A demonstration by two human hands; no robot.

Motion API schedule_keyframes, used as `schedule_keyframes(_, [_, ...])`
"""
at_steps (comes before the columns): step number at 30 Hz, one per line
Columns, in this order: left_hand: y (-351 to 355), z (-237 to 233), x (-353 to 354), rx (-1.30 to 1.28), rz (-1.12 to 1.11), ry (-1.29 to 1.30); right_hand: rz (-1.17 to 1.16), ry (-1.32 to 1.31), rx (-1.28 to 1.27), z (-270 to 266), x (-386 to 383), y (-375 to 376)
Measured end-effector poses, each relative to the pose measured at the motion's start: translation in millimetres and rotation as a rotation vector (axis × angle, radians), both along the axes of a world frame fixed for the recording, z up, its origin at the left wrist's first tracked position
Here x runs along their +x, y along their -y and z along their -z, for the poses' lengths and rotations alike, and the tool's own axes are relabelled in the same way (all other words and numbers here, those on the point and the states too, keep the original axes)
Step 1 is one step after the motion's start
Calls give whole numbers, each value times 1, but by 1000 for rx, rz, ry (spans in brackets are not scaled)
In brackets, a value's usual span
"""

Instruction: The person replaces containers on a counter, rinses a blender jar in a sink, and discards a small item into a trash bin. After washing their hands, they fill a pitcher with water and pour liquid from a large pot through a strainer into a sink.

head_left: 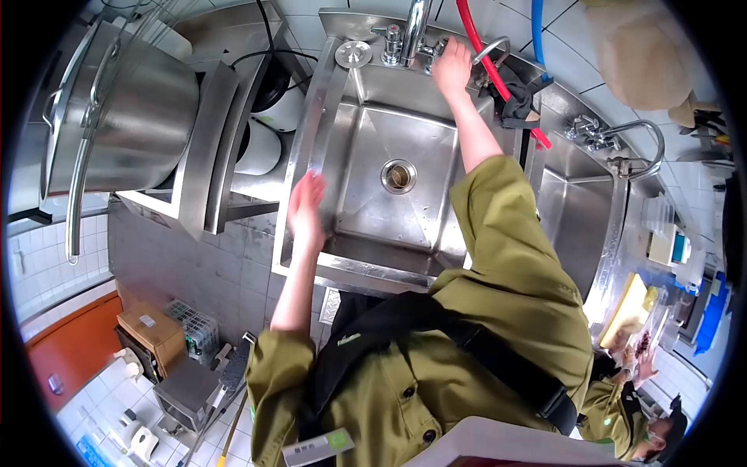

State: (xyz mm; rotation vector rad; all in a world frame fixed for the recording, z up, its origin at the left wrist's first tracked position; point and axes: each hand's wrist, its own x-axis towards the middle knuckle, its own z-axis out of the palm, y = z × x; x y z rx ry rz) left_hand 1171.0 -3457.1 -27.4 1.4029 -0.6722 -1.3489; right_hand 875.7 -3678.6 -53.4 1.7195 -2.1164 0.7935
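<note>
My right hand (454, 71) is at the back of a steel sink (364, 148), its fingers closed around the right tap handle (437, 47) beside the upright chrome faucet (415, 31). Over the sink's left rim hovers my left hand (306, 208), fingers stretched out and holding nothing. A drain (398, 177) with a strainer in it sits in the basin floor, and no standing water shows. On the back left corner lies a round metal drain cover (354, 54). The left tap handle (391, 35) stands between that cover and the faucet.
A red hose (488, 62) and a dark cloth (516, 101) hang right of my right arm. Beyond them is a second sink (572, 187). A large steel pot (128, 117) stands at left. Another person (622, 412) works at a counter at lower right.
</note>
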Motion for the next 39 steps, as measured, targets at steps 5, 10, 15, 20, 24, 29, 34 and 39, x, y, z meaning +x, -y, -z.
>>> schedule_keyframes(5, [97,2,-54,311,48,-426,-190,435,867,-39,38,-39])
schedule_keyframes(10, [135,28,-91,572,11,-568,-210,2227,595,-30,94,-54])
schedule_keyframes(15, [171,29,-123,365,305,-897,-145,1684,629,-22,101,-35])
schedule_keyframes(20, [200,-2,-152,278,515,-418,-101,519,316,-85,42,-51])
schedule_keyframes(24, [163,-24,-153,-48,1074,1221,8,440,268,-35,-1,-14])
schedule_keyframes(29, [144,-125,-90,-365,968,763,-91,-304,334,-13,-42,26])
schedule_keyframes(34, [193,-338,-52,-609,202,-424,-15,138,312,-12,-39,19])
schedule_keyframes(39, [262,-431,-21,-484,165,-1015,-320,-5,596,-26,-19,-55])
